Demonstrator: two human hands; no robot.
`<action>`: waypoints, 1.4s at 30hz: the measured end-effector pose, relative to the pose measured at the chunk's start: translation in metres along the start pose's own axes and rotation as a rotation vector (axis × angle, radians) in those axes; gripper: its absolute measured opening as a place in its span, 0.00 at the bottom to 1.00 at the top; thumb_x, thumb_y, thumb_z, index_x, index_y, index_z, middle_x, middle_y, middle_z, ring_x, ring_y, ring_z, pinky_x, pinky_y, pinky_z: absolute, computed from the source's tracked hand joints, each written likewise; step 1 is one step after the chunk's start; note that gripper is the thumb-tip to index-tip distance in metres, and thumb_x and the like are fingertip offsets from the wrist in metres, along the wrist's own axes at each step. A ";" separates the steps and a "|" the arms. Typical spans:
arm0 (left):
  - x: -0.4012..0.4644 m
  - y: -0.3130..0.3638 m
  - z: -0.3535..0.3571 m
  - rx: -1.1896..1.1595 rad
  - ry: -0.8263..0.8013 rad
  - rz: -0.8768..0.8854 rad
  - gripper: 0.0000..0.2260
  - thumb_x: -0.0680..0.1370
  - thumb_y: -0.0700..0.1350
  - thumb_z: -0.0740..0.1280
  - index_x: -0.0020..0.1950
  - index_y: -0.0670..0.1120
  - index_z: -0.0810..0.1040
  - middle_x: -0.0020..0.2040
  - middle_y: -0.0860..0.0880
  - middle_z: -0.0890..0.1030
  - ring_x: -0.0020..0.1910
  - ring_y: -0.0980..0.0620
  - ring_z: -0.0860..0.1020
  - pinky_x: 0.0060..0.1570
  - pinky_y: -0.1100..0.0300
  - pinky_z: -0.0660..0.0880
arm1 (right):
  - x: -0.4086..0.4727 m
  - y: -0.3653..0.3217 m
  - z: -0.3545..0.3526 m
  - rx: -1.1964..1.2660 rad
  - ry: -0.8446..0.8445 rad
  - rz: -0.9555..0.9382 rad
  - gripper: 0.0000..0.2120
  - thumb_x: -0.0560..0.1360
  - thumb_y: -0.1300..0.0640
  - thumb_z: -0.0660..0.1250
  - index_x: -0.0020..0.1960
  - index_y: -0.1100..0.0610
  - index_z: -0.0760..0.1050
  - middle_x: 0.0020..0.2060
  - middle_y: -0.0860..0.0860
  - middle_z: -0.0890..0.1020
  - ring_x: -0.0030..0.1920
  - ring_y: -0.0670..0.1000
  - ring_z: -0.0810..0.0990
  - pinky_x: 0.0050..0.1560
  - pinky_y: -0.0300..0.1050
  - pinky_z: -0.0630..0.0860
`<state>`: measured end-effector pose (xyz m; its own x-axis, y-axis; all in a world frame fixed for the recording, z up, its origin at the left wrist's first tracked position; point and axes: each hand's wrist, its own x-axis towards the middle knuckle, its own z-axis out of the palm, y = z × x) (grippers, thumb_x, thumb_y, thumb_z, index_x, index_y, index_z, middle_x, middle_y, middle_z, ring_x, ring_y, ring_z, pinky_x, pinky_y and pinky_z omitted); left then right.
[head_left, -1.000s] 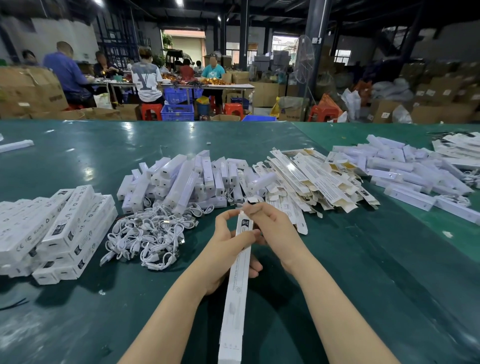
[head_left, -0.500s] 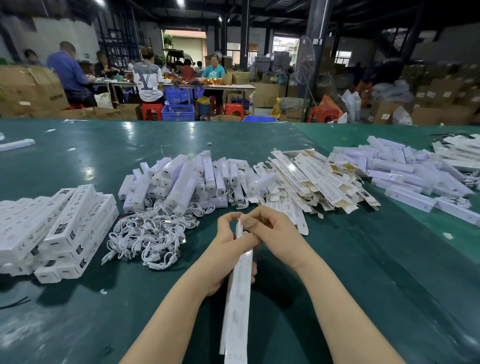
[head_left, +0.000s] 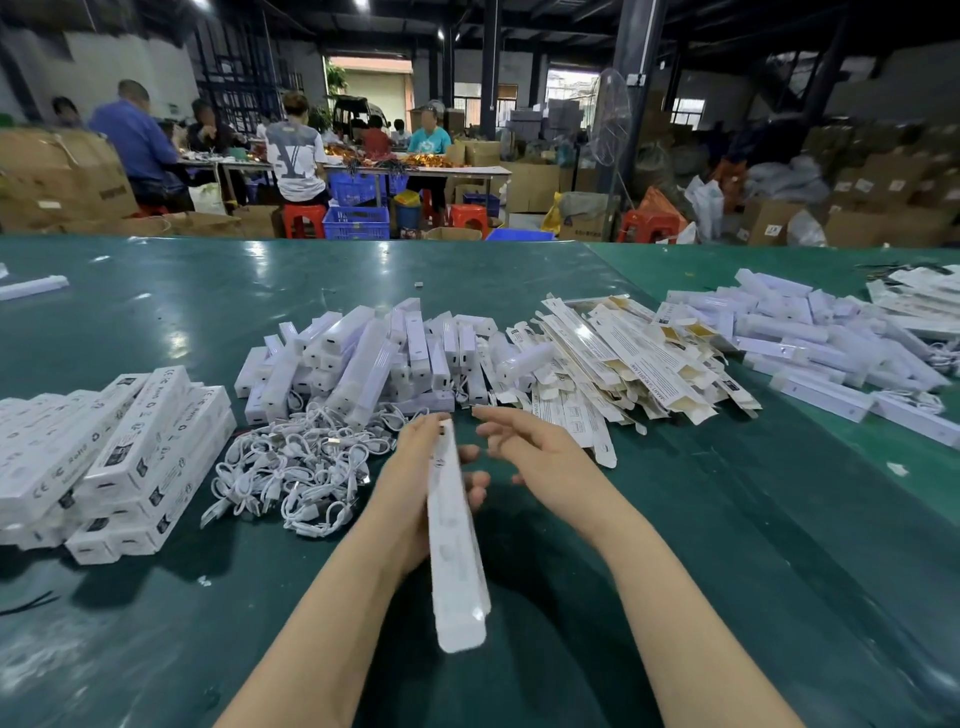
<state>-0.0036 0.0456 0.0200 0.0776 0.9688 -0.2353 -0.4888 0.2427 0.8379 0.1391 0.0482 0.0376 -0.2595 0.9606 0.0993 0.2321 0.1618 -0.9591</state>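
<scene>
**Long white carton (head_left: 457, 535) in left hand (head_left: 410, 493)**

Clasped round far half, fingers curled behind, tilted nearward above green table (head_left: 727, 545), near centre. Right hand (head_left: 540, 457) just right, fingers loose, clamping nothing. Likely light, thin card, crushable; best pinched mid-length on narrow edges.

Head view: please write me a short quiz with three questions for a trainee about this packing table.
1. Which grip holds the long white box?
2. True or false: the right grip pinches a cable.
3. The pile just left of the left grip is: A) white cables B) scissors C) tape rolls.
Key: 1 left; 2 false; 3 A.
</scene>
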 end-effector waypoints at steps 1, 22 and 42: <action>0.001 0.002 -0.002 -0.046 0.031 -0.025 0.13 0.83 0.51 0.59 0.56 0.42 0.73 0.39 0.43 0.78 0.27 0.49 0.78 0.26 0.61 0.77 | -0.002 0.000 -0.002 -0.032 -0.038 -0.050 0.19 0.77 0.59 0.64 0.57 0.34 0.76 0.58 0.40 0.77 0.55 0.36 0.76 0.52 0.29 0.70; 0.005 -0.012 0.000 0.268 0.013 0.280 0.19 0.69 0.52 0.76 0.56 0.48 0.78 0.50 0.45 0.85 0.49 0.47 0.84 0.53 0.49 0.80 | 0.002 0.019 0.010 -0.294 -0.051 -0.039 0.11 0.72 0.43 0.68 0.53 0.41 0.76 0.42 0.42 0.83 0.39 0.39 0.79 0.43 0.38 0.77; 0.016 -0.002 -0.010 0.079 -0.069 0.151 0.08 0.78 0.41 0.69 0.56 0.46 0.74 0.37 0.50 0.83 0.29 0.54 0.78 0.29 0.63 0.73 | 0.128 0.018 -0.015 -1.030 0.287 0.234 0.11 0.80 0.48 0.55 0.58 0.51 0.69 0.51 0.56 0.78 0.44 0.57 0.71 0.39 0.46 0.66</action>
<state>-0.0095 0.0601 0.0094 0.0692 0.9950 -0.0716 -0.4302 0.0945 0.8978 0.1243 0.1770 0.0370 0.0902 0.9874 0.1300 0.9547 -0.0486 -0.2936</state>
